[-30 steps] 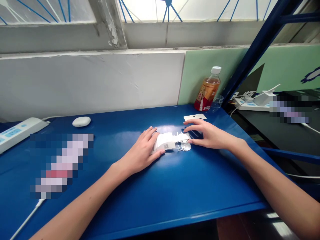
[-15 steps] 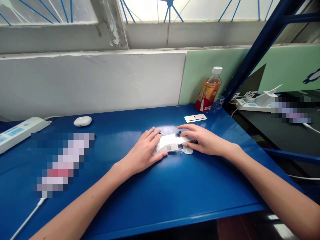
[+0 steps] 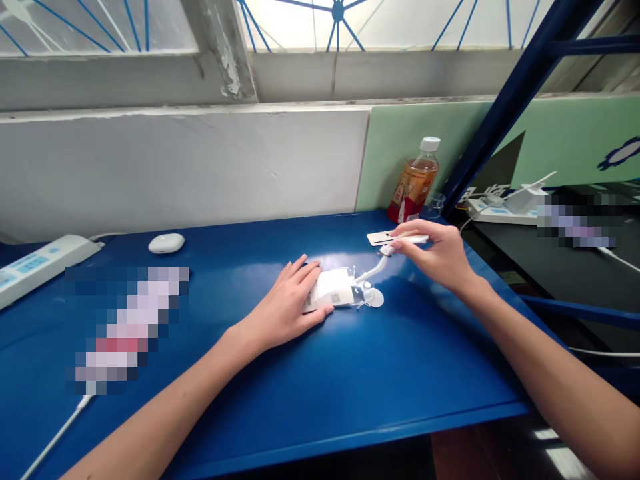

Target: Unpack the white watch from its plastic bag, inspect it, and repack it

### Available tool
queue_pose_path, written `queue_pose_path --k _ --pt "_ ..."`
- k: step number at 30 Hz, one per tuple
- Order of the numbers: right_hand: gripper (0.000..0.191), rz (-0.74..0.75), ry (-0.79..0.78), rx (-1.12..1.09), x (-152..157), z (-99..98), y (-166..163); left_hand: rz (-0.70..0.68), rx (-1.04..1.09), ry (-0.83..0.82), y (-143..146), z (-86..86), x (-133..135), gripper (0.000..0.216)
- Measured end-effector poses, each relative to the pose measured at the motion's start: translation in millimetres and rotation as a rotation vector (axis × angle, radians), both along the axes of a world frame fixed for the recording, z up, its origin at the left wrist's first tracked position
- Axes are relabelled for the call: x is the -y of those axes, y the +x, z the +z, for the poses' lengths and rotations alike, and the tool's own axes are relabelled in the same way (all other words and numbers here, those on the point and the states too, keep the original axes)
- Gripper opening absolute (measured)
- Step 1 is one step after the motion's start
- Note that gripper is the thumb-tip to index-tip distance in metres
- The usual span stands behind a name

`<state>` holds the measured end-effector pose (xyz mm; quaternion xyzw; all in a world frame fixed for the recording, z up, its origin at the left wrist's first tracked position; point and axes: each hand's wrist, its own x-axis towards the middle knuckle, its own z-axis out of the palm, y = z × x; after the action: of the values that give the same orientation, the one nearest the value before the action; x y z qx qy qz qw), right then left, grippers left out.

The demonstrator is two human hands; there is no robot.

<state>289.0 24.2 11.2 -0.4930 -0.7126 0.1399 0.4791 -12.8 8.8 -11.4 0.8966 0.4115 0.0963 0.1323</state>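
Note:
My left hand (image 3: pixel 287 300) lies over the left end of a flat white packet (image 3: pixel 336 287) with a printed label, fingers along its far side and thumb along its near edge, keeping it against the desk. My right hand (image 3: pixel 433 250), raised to the right of it, pinches a slim white stick-like piece (image 3: pixel 415 239) between thumb and fingers. From this grip a twisted white strip (image 3: pixel 375 268) slants down to the packet's right end. A round whitish disc (image 3: pixel 375 297) lies by that end. I cannot make out what the white piece is.
Behind my right hand lies a white card (image 3: pixel 377 238), near a drink bottle (image 3: pixel 415 183) and a clear cup (image 3: pixel 434 205). To the left are an earbud case (image 3: pixel 167 243), a power strip (image 3: pixel 45 263) and a blurred-out phone (image 3: pixel 130 327) on a cable. A blue post (image 3: pixel 500 93) rises at right.
My right hand has moved up and right from the packet's end, drawing the white piece away and stretching the strip. My left hand has stayed on the packet.

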Motion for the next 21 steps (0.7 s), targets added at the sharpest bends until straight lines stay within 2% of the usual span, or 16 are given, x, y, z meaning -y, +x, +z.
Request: queue_pose_path --k 3,7,11,14,18,21 --pt "0.028 0.028 -0.088 -0.248 1.1 0.8 -4.7 -0.013 -0.063 -0.017 4.3 -1.0 3.2 0.075" --pt "0.036 0.185 -0.225 -0.511 -2.4 -1.2 -9.5 -0.004 -0.136 -0.003 9.5 -0.6 5.9 0.076" --pt "0.032 0.364 -0.426 -0.641 -3.0 3.1 -15.0 0.006 -0.142 -0.010 11.5 -1.2 6.6 0.078" --pt "0.028 0.390 -0.523 -0.658 -1.5 7.7 -21.1 0.016 -0.127 -0.024 10.9 -1.6 6.6 0.080" --pt "0.028 0.402 -0.548 -0.740 -5.7 12.1 -33.4 0.005 0.005 -0.008 8.4 9.0 6.4 0.085" --pt "0.029 0.489 -0.607 -0.792 -15.3 20.5 -50.7 0.000 0.249 -0.028 9.9 26.7 7.7 0.067"
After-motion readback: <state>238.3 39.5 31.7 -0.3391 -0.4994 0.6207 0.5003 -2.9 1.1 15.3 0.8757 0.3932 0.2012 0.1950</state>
